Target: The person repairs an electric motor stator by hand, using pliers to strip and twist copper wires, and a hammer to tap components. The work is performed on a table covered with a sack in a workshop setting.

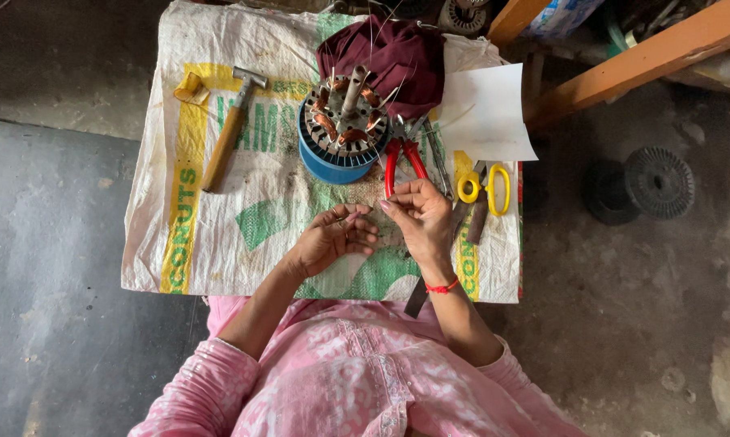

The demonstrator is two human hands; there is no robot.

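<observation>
My left hand (332, 236) and my right hand (421, 217) meet over a low table covered with a printed woven sack (219, 218). The fingertips of both pinch something thin and small between them; it is too fine to identify, perhaps a wire. Just beyond my hands stands a round motor stator (342, 129) with copper windings, a blue rim and thin strips sticking up. Red-handled pliers (404, 158) lie right behind my right hand. A red thread circles my right wrist.
A wooden-handled hammer (229, 129) lies at the left of the sack. Yellow-handled scissors (485, 186) and a white paper sheet (488, 113) sit at the right. A maroon cloth (397, 57) lies behind the stator. Dark round discs (658, 182) rest on the floor at right, under orange wooden beams (640, 57).
</observation>
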